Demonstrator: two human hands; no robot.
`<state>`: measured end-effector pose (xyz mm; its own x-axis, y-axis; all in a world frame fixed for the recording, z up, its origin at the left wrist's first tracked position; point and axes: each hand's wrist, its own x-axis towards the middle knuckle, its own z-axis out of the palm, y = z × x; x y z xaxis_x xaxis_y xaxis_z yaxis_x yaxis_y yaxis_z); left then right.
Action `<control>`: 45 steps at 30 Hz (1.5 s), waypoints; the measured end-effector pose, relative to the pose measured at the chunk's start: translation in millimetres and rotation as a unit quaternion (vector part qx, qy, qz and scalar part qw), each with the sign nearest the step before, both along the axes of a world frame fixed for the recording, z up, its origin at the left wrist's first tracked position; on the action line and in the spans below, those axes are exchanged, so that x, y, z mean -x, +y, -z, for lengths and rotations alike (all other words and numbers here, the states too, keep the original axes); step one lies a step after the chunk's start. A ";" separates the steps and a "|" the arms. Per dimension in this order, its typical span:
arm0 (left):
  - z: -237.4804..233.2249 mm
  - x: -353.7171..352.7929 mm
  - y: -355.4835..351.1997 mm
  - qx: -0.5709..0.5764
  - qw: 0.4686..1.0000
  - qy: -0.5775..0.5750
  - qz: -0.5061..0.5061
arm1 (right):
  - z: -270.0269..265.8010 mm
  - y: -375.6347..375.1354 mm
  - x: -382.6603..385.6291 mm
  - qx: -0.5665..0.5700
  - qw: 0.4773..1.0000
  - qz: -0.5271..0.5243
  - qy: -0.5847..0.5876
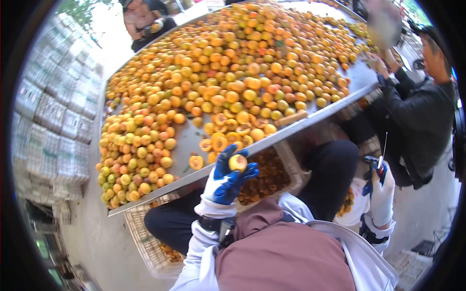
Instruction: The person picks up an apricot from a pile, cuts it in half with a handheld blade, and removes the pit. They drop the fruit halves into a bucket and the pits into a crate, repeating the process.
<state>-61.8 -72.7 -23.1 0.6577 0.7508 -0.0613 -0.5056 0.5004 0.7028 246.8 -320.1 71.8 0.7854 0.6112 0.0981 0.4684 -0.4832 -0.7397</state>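
My left hand, in a blue and white glove, holds up an apricot just off the near edge of a metal table. The apricot's pale orange side faces me; whether it is whole or a half is hard to tell. Out to the right, my right hand, gloved the same way, is closed around a knife with its thin blade pointing up. On the table beyond my left hand lie several halved apricots, some with hollow centres, against a big heap of whole apricots.
A raised metal rim borders the table. Below it stand a crate of dark orange pieces and another plastic crate. A wooden stick lies near the rim. One person works at right, another at far left. Stacked crates line the left.
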 end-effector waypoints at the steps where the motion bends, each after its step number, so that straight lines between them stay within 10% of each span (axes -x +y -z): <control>1: -0.9 -0.6 3.5 -0.002 0.999 -0.039 0.014 | 4.0 17.3 15.5 -0.057 0.995 -0.040 0.066; 9: -31.3 3.3 5.5 0.045 0.986 -0.157 -0.024 | 34.1 146.9 138.6 -0.082 0.863 -0.402 0.293; 40: -19.6 -17.6 3.5 -0.020 0.983 0.117 -0.139 | 103.9 175.0 177.4 0.010 0.855 -0.382 0.351; 45: -21.5 -20.5 -7.0 0.001 0.988 0.105 -0.109 | 96.2 172.0 165.5 -0.032 0.624 -0.289 0.726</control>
